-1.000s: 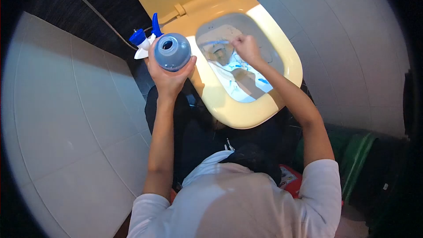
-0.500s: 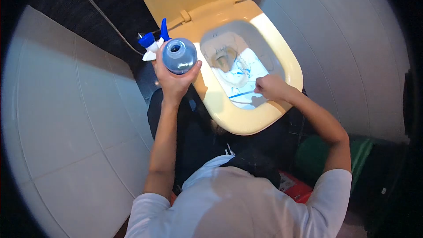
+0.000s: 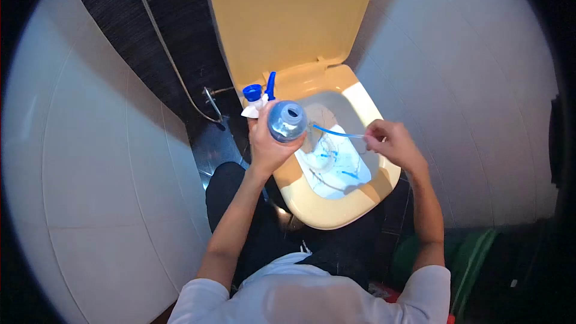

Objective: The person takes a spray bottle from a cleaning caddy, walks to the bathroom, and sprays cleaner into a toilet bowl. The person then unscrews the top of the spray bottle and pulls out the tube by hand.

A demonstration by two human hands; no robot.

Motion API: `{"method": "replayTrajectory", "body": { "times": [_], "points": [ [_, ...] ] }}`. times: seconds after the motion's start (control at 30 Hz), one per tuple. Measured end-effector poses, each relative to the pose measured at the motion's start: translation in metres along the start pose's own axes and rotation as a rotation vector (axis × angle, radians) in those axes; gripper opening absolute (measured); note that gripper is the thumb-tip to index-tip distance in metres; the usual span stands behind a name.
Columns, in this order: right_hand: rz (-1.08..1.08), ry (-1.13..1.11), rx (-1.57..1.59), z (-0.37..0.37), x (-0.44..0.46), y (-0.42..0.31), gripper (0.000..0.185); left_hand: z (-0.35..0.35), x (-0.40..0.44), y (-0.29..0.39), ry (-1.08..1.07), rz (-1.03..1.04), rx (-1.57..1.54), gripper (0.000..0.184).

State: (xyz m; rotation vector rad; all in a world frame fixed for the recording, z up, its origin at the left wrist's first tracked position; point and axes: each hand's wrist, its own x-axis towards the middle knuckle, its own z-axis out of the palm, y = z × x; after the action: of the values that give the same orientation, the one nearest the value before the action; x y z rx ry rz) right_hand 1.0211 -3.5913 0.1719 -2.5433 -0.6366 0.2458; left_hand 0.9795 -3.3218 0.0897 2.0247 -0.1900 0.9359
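Note:
My left hand (image 3: 271, 151) is wrapped round a clear plastic bottle (image 3: 282, 125) with an uncapped neck, tilted towards me. Behind the bottle, at the fingers of the same hand, is a blue and white trigger spray head (image 3: 254, 101); how it is gripped is partly hidden. Pinched in my right hand (image 3: 393, 144) is a thin tube (image 3: 339, 134), mostly blue with a clear end at the fingers. Its free end points at the bottle, close to it but apart. Below lies the toilet bowl (image 3: 354, 111), with blue streaks on its inner wall.
The yellowish toilet seat (image 3: 324, 213) is down and its lid (image 3: 288, 18) stands raised. Tiled walls (image 3: 114, 174) close in on both sides. A shower hose (image 3: 157, 30) hangs on the dark back wall. Something green (image 3: 468, 264) stands at the lower right.
My right hand has lifted the tube out of the bowl, up and to the right. More blue streaks show in the bowl. The view has tilted up, showing more of the lid.

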Motion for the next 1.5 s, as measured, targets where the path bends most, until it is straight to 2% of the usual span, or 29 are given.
{"method": "replayTrajectory", "body": {
  "times": [0.07, 0.1, 0.17, 0.3, 0.4, 0.5, 0.57, 0.6, 0.67, 0.77, 0.87, 0.93, 0.97, 1.03, 1.07, 1.13, 1.17, 1.23, 1.3, 1.37, 1.4, 1.47, 1.5],
  "points": [
    [0.027, 0.127, 0.440, -0.017, -0.013, 0.000, 0.011, 0.010, 0.000, -0.006, 0.019, -0.012, -0.056, 0.070],
    [0.025, 0.129, 0.436, -0.025, -0.022, -0.005, 0.011, 0.015, -0.002, -0.009, 0.027, -0.034, -0.112, 0.070],
    [-0.051, 0.316, 0.576, -0.040, -0.040, -0.018, 0.008, 0.018, -0.005, -0.008, 0.036, -0.060, -0.130, 0.071],
    [-0.096, 0.332, 0.640, -0.057, -0.052, -0.023, 0.011, 0.022, 0.002, -0.001, 0.019, -0.046, -0.099, 0.072],
    [-0.110, 0.327, 0.616, -0.060, -0.052, -0.028, 0.013, 0.022, 0.003, 0.005, -0.005, 0.014, -0.004, 0.073],
    [-0.035, 0.283, 0.583, -0.062, -0.042, -0.033, 0.013, 0.025, 0.002, 0.012, -0.007, 0.060, 0.038, 0.073],
    [-0.058, 0.219, 0.412, -0.060, -0.031, -0.033, 0.014, 0.027, 0.000, 0.016, -0.003, 0.130, 0.079, 0.073],
    [-0.040, 0.215, 0.423, -0.056, -0.023, -0.035, 0.014, 0.029, -0.002, 0.015, -0.023, 0.122, 0.077, 0.073],
    [-0.113, 0.240, 0.359, -0.042, -0.003, -0.042, 0.016, 0.038, -0.005, 0.013, -0.053, 0.174, 0.063, 0.072],
    [-0.339, 0.291, 0.019, -0.009, 0.016, -0.043, 0.019, 0.045, -0.010, 0.020, -0.065, 0.128, 0.035, 0.072],
    [-0.345, 0.243, 0.060, 0.007, 0.020, -0.044, 0.018, 0.046, -0.012, 0.015, -0.081, 0.141, 0.028, 0.074],
    [-0.254, 0.243, 0.355, 0.008, 0.022, -0.032, 0.018, 0.044, -0.015, 0.006, -0.094, 0.160, 0.017, 0.075],
    [-0.253, 0.242, 0.354, 0.005, 0.018, -0.030, 0.018, 0.044, -0.018, -0.001, -0.110, 0.123, -0.008, 0.076],
    [0.035, 0.364, 0.650, -0.007, 0.008, -0.024, 0.019, 0.043, -0.018, -0.007, -0.129, 0.078, -0.033, 0.078],
    [0.040, 0.358, 0.649, -0.010, 0.002, -0.019, 0.019, 0.042, -0.019, -0.009, -0.116, 0.064, -0.016, 0.078],
    [0.170, 0.582, 0.974, -0.017, -0.006, 0.001, 0.018, 0.043, -0.018, -0.015, -0.116, 0.025, 0.013, 0.077],
    [0.183, 0.561, 0.969, -0.020, -0.013, 0.014, 0.018, 0.044, -0.019, -0.019, -0.116, 0.001, 0.015, 0.077],
    [0.103, 0.611, 1.156, -0.018, -0.026, 0.043, 0.016, 0.046, -0.020, -0.024, -0.114, -0.004, -0.004, 0.077],
    [0.201, 0.579, 1.071, -0.008, -0.036, 0.054, 0.013, 0.050, -0.018, -0.028, -0.107, -0.012, -0.009, 0.076],
    [0.306, 0.468, 0.871, 0.013, -0.040, 0.061, 0.008, 0.051, -0.019, -0.030, -0.062, -0.089, -0.211, 0.073],
    [0.337, 0.379, 0.770, 0.030, -0.040, 0.066, 0.006, 0.047, -0.016, -0.023, -0.007, -0.016, -0.103, 0.072],
    [0.357, -0.015, 0.494, 0.058, -0.033, 0.059, 0.003, 0.046, -0.016, -0.023, -0.008, -0.013, -0.074, 0.071],
    [0.111, -0.084, 0.261, 0.077, -0.030, 0.064, 0.003, 0.046, -0.016, -0.024, -0.003, 0.001, -0.046, 0.071]
  ]
}}
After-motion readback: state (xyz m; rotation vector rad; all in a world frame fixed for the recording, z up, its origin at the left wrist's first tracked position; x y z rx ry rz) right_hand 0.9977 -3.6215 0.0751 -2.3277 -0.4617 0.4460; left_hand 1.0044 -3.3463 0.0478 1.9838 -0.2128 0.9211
